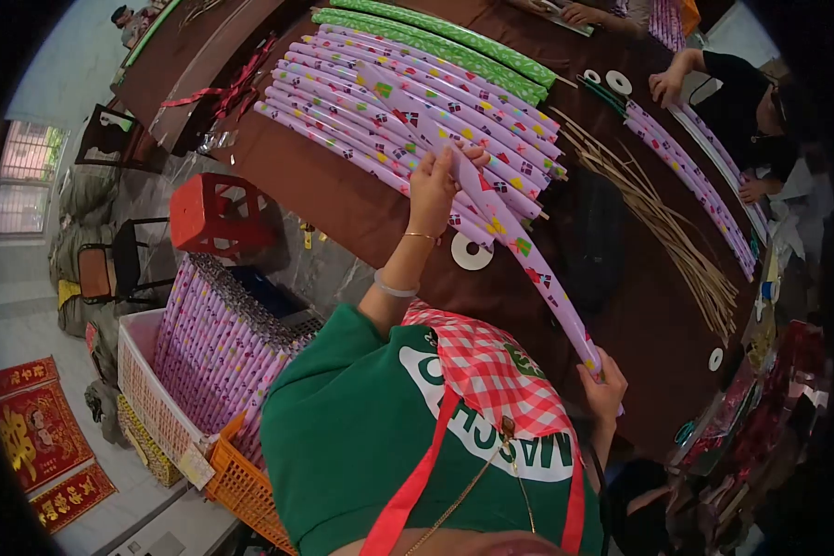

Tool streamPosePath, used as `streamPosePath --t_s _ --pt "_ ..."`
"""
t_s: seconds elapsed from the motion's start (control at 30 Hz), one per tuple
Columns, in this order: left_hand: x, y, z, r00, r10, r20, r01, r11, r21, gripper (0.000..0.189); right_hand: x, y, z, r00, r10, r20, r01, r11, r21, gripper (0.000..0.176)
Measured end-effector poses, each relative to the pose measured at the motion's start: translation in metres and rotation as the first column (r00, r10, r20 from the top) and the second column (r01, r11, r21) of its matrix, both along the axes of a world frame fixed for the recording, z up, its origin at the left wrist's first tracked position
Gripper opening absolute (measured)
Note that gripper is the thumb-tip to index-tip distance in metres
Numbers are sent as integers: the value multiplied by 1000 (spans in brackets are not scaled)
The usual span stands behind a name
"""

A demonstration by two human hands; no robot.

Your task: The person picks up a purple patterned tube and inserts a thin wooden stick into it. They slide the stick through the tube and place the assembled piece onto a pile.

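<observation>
My left hand [443,176] is closed around the upper part of a purple gift-wrap roll [519,243] printed with small presents. Its far end [376,82] flares out loose and flat past my fingers. The near end is gripped by my right hand [604,382], close to my apron. The roll runs slantwise above the brown table [334,208], overlapping a pile of similar purple rolls [343,107] in this view. Below my left hand, a white tape roll [473,250] lies on the table.
Green rolls [435,42] lie behind the pile, and brown strips [658,222] lie to the right. Across the table a person's hand [665,88] touches another purple roll. At left are a red stool [215,215], a white crate [148,371] of rolls and an orange crate [246,491].
</observation>
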State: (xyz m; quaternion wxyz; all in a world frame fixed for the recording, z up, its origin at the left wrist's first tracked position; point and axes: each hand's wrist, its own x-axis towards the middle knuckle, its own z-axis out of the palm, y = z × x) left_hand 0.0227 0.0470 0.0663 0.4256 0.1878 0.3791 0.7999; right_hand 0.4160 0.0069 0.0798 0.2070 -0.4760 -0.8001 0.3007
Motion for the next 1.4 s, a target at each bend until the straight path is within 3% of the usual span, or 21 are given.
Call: streamPosePath --t_s 0.27,0.37,0.63,0.83,0.97,1.07,1.17,1.23,1.4 --pt "-9 -1 11 1000 10 12 -11 999 34 37 6 -2 -6 1000 -9 -17 9 999 -42 39" --pt "-10 0 10 999 -24 -46 22 998 -53 39 11 -1 -9 998 -10 -55 7 998 -57 39" --pt "-12 1 8 967 -252 22 251 967 48 35 19 3 -6 999 -47 -20 46 998 -48 39" --pt "-9 -3 12 948 -315 37 311 947 80 40 23 3 -7 999 -41 -8 40 999 -29 39" --pt "-7 -3 6 940 -336 56 328 938 109 39 29 3 -14 998 -56 -11 54 993 -109 39" --pt "-5 -3 4 942 -334 -23 334 935 117 40 32 3 -20 997 -57 -47 48 985 -166 38" --pt "-2 -1 2 950 -311 -11 309 941 139 41 33 5 -21 997 -37 -66 29 992 -126 38" --pt "-3 1 2 951 -302 58 293 947 133 41 34 6 -21 998 -57 -29 49 973 -226 41" --pt "-6 7 5 959 -280 52 280 960 4 42 31 9 -22 998 -64 -17 60 981 -187 40"
